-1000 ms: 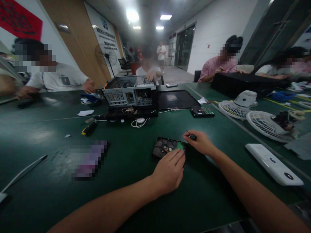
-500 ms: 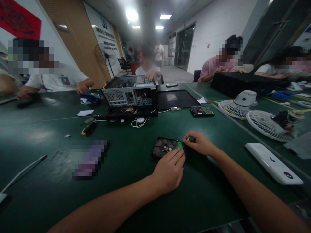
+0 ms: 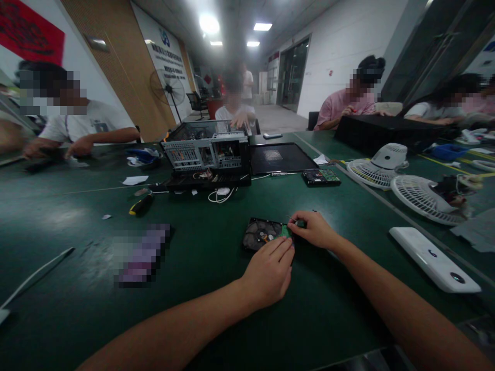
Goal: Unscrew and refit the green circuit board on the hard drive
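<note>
A hard drive [image 3: 256,236] lies on the green table in front of me, with its green circuit board at the right end. My left hand [image 3: 270,268] grips the near right side of the drive, fingers laid over the board. At the far right corner, my right hand [image 3: 311,229] pinches a slim screwdriver-like tool [image 3: 300,223]. Its thin tip points left over the drive's edge; most of its body is hidden by the fingers. Whether the tip touches the drive I cannot tell.
An opened computer case [image 3: 209,154] stands ahead, its black side panel [image 3: 284,157] beside it. Around lie another hard drive [image 3: 320,178], a yellow-black screwdriver [image 3: 141,204], a blurred purple phone-like object [image 3: 145,255], a white device [image 3: 435,260] and fan parts [image 3: 373,172]. Several people sit around.
My right hand has shifted slightly left, bringing the tool closer over the drive's corner. My left hand stays on the drive. The person at left has drawn an arm back from the blue item.
</note>
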The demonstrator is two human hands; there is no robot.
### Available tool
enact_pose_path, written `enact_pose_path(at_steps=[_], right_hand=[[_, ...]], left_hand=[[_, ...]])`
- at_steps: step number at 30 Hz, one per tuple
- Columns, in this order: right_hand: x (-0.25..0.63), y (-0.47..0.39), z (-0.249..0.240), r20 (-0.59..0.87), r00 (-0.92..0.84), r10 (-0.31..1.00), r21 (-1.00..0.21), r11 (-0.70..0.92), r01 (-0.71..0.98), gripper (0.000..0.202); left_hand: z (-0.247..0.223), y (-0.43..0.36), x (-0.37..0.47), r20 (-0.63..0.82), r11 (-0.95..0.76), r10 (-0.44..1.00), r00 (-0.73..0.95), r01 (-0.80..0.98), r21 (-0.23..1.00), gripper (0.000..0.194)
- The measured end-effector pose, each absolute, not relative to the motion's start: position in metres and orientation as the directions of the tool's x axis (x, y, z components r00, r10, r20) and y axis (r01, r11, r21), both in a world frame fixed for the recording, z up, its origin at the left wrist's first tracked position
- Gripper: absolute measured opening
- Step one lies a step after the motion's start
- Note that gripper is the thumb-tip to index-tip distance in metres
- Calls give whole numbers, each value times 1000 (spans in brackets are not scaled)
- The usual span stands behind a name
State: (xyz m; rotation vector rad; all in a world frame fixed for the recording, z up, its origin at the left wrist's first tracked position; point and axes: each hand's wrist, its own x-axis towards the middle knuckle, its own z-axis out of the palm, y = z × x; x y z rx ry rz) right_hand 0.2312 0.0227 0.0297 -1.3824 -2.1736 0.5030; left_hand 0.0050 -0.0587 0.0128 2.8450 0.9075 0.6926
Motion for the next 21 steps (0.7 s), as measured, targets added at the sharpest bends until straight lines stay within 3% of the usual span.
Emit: enact_pose_path(at_steps=[15,21], right_hand=[[227,19,32,287,-408,866,-434,498,751,9],[227,18,34,299,-441,846,-439,533,723,7]], left_hand=[[13,-58,5,390,-815,576,718,542,204,52],[12,-58,6,403,-820,569,717,534,208,51]])
